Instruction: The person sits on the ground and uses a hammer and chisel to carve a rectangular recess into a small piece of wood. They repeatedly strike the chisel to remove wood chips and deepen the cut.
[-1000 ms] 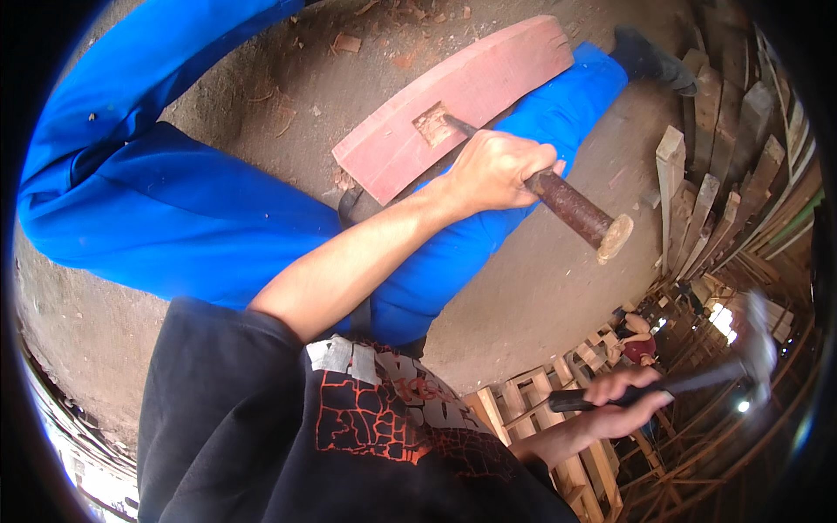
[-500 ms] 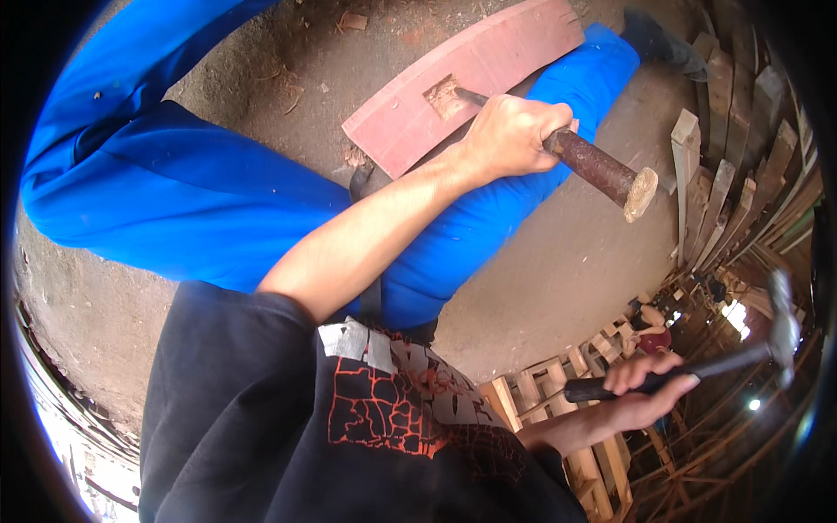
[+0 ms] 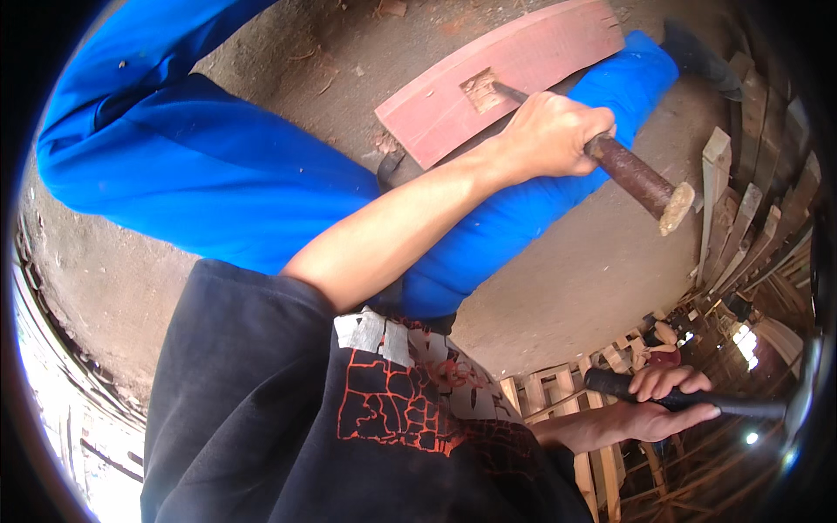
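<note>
My left hand point(image 3: 560, 132) is closed round a chisel point(image 3: 632, 174) with a brown, round handle and a frayed, flattened butt. The blade slants down into a square mortise point(image 3: 483, 90) cut in a curved, reddish plank point(image 3: 427, 119). Rough wood fibre shows inside that hole. Off to the lower right, my right hand point(image 3: 670, 405) grips a hammer point(image 3: 610, 383) by its black handle. The metal hammer head point(image 3: 799, 403) is at the picture's dark rim, well apart from the chisel's butt.
My legs in blue trousers point(image 3: 218, 166) spread over the dirt floor point(image 3: 558, 279), one beside the plank. Several upright boards point(image 3: 715, 174) line the right side. Wooden pallets or frames point(image 3: 562, 388) stand behind my right arm. Another person point(image 3: 664, 340) is in the background.
The hammer in my right hand has swung toward the rim, its head lower. Plank, chisel and left hand appear shifted right together as the view moves; the chisel stays in the mortise.
</note>
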Tool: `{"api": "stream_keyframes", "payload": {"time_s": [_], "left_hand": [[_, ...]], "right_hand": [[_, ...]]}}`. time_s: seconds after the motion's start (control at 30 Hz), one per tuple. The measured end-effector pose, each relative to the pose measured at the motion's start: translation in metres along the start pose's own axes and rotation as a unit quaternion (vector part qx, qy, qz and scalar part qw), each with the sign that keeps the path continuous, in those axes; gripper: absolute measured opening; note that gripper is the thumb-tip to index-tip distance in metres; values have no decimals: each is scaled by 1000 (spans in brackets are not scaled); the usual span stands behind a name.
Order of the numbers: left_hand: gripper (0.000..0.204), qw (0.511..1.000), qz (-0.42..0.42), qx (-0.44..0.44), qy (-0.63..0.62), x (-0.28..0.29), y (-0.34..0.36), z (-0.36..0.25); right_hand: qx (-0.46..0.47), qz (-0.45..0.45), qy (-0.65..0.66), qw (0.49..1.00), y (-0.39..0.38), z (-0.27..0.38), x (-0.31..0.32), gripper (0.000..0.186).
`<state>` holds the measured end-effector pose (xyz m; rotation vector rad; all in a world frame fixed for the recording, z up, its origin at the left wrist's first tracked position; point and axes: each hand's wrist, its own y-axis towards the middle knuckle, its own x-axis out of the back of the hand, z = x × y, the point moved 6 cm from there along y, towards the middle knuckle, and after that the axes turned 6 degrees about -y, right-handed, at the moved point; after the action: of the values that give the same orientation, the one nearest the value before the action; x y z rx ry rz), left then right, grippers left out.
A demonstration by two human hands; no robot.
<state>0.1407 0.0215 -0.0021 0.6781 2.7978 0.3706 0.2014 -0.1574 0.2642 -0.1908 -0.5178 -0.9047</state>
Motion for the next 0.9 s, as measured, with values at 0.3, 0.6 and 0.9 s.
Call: {"api": "stream_keyframes", "payload": {"time_s": [0.3, 0.6, 0.9], "left_hand": [[24, 998, 24, 11, 59, -6, 2, 3], [27, 989, 80, 28, 122, -21, -7, 7], [21, 991, 82, 55, 86, -24, 2, 9]], "right_hand": [[-123, -53, -69, 989, -4, -20, -3, 51], [-325, 21, -140, 935, -25, -68, -21, 49], [0, 17, 43, 999, 5, -34, 14, 53]]}}
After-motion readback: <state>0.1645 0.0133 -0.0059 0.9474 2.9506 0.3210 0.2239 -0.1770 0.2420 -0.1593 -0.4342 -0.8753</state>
